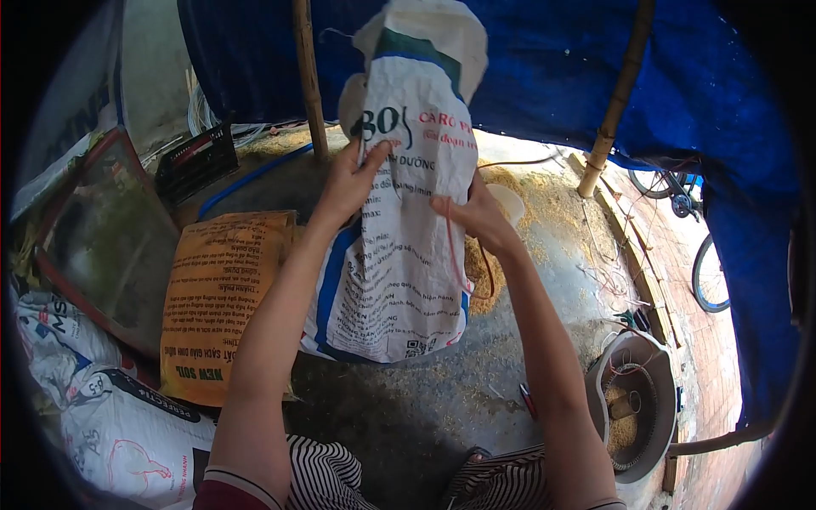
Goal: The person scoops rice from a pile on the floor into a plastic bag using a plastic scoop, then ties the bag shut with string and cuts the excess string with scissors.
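A white woven sack with printed green, blue and red text is held up in front of me, its bottom end hanging low and its top rising against the blue tarp. My left hand grips the sack's left edge, thumb on the printed face. On the opposite edge my right hand is closed around the material, thumb across the front and the other fingers hidden behind. A thin red string hangs from near my right thumb down the sack's face. The sack's contents, if any, cannot be seen.
An orange soil bag stands at left, with white printed sacks below it. At right sits a grey bucket with grain inside. Spilled grain covers the floor. Bamboo poles stand before a blue tarp; a red-handled tool lies nearby.
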The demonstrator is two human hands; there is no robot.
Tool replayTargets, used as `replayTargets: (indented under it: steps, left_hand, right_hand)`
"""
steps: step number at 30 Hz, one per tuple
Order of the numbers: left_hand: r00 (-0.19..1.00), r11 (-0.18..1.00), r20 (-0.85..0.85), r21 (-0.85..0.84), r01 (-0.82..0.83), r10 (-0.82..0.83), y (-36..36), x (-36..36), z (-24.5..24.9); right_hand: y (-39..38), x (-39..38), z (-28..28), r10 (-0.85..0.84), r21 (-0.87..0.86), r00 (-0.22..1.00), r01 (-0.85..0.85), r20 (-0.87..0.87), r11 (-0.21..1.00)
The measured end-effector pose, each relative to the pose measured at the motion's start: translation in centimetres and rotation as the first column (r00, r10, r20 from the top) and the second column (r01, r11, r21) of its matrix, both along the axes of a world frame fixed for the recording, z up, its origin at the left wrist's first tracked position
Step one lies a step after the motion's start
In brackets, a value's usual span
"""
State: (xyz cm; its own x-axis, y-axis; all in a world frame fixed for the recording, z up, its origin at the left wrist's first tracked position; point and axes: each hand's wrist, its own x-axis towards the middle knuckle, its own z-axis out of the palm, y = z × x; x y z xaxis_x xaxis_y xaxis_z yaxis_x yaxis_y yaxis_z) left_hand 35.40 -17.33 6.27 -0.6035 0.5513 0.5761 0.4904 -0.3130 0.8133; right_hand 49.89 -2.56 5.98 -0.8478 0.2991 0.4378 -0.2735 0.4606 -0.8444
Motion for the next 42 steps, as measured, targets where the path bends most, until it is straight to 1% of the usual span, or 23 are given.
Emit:
replayTargets:
  steps: [1, 4, 6, 7, 8, 10, 11, 12, 14, 15, 16, 18, 20, 21, 22, 25, 28, 32, 34, 36, 39, 41, 42]
  left_hand:
    - [0.995, 0.999, 0.093, 0.008, 0.044, -0.045, 0.2, 1.0, 0.1]
    - [0.970, 0.994, 0.220, 0.016, 0.105, -0.106, 0.7, 1.4, -0.9]
    - [0.826, 0.964, 0.497, 0.147, 0.223, -0.267, 0.7, 1.9, -1.0]
    - [0.767, 0.963, 0.581, 0.158, 0.220, -0.271, 0.6, 2.4, -0.7]
    - [0.768, 0.963, 0.580, 0.158, 0.219, -0.271, 0.5, 2.7, -0.2]
    - [0.669, 0.852, 0.554, 0.159, 0.499, -0.495, 0.4, 3.2, 0.5]
    - [0.671, 0.824, 0.556, 0.044, 0.565, -0.490, 0.4, 3.2, 1.0]
    - [0.671, 0.824, 0.557, 0.045, 0.565, -0.490, 0.1, 3.6, 2.0]
    - [0.814, 0.829, 0.424, -0.216, 0.517, -0.397, -0.8, 4.5, 3.8]
    - [0.815, 0.808, 0.448, -0.278, 0.519, -0.369, -0.8, 3.4, 3.6]
    - [0.814, 0.813, 0.455, -0.273, 0.514, -0.362, -1.0, 2.6, 3.3]
    - [0.655, 0.833, 0.606, 0.024, 0.552, -0.451, -1.7, 1.0, 2.5]
    - [0.626, 0.847, 0.643, 0.070, 0.527, -0.442, -1.9, -0.9, 0.1]
    - [0.733, 0.897, 0.635, -0.142, 0.419, -0.242, -1.9, -1.6, -1.5]
    - [0.813, 0.894, 0.580, -0.345, 0.287, -0.037, -1.8, -2.1, -2.9]
    - [0.858, 0.840, 0.505, -0.425, 0.336, -0.088, -1.9, -2.6, -5.5]
    - [0.869, 0.841, 0.438, -0.360, 0.403, -0.229, -2.1, -2.3, -4.8]
    - [0.881, 0.891, 0.442, -0.314, 0.329, -0.170, -1.8, -0.6, -3.9]
    - [0.717, 0.874, 0.672, -0.221, 0.434, -0.186, -1.7, -0.3, -3.9]
    - [0.711, 0.857, 0.670, -0.220, 0.466, -0.214, -1.6, -0.3, -4.0]
    - [0.692, 0.888, 0.681, -0.134, 0.440, -0.240, -1.5, 0.0, -4.2]
    - [0.580, 0.902, 0.770, -0.014, 0.432, -0.265, -1.5, 0.1, -3.7]
    - [0.580, 0.900, 0.769, -0.016, 0.436, -0.267, -1.4, 0.0, -3.8]
  right_hand:
    - [-0.6, 0.0, 0.1, 0.138, -0.189, 0.989, -0.126, 0.052, 0.974]
    - [-3.5, -0.4, -0.5, 0.263, -0.297, 0.964, -0.237, 0.048, 0.925]
    - [-4.4, -0.9, -0.9, 0.246, -0.293, 0.969, -0.227, 0.027, 0.929]
    - [-4.4, -1.6, -1.6, 0.278, -0.335, 0.960, -0.248, 0.044, 0.909]
    - [-4.6, -2.0, -2.2, 0.308, -0.378, 0.949, -0.264, 0.060, 0.887]
    - [-6.0, -1.2, -1.0, 0.293, -0.368, 0.955, -0.254, 0.053, 0.894]
    - [-6.0, -1.6, -1.7, 0.275, -0.353, 0.961, -0.251, 0.021, 0.902]
    - [-6.0, -1.7, -2.1, 0.259, -0.337, 0.966, -0.248, -0.012, 0.908]
    - [-5.9, -1.4, -2.1, 0.231, -0.325, 0.973, -0.224, -0.018, 0.919]
    - [-5.1, -1.4, -2.1, 0.206, -0.290, 0.977, -0.183, 0.049, 0.939]
    - [-4.8, -1.6, -2.2, 0.179, -0.248, 0.977, -0.146, 0.115, 0.958]
    - [-4.7, -2.2, -2.8, 0.140, -0.333, 0.988, -0.109, 0.071, 0.936]
    - [-4.4, -2.8, -3.8, 0.184, -0.366, 0.982, -0.183, -0.032, 0.913]
    - [-4.9, -2.4, -3.5, 0.163, -0.444, 0.984, -0.113, 0.076, 0.889]
    - [-5.2, -2.1, -3.1, 0.164, -0.445, 0.984, -0.115, 0.073, 0.888]
    - [-5.3, -1.8, -2.4, 0.208, -0.565, 0.974, -0.125, 0.085, 0.816]
    - [-5.0, -1.3, -2.0, 0.186, -0.558, 0.969, -0.066, 0.161, 0.827]
    - [-5.0, -0.7, -2.1, 0.219, -0.545, 0.946, -0.056, 0.240, 0.836]
    - [-4.8, -0.5, -2.1, 0.242, -0.511, 0.939, -0.088, 0.243, 0.855]
    - [-4.7, -0.4, -1.9, 0.317, -0.554, 0.916, -0.135, 0.247, 0.821]
    - [-4.5, -0.8, -2.6, 0.294, -0.562, 0.917, -0.099, 0.269, 0.821]
    - [-4.2, -0.7, -2.4, 0.303, -0.582, 0.915, -0.098, 0.266, 0.807]
    - [-4.0, -0.8, -2.4, 0.375, -0.641, 0.881, -0.114, 0.289, 0.759]
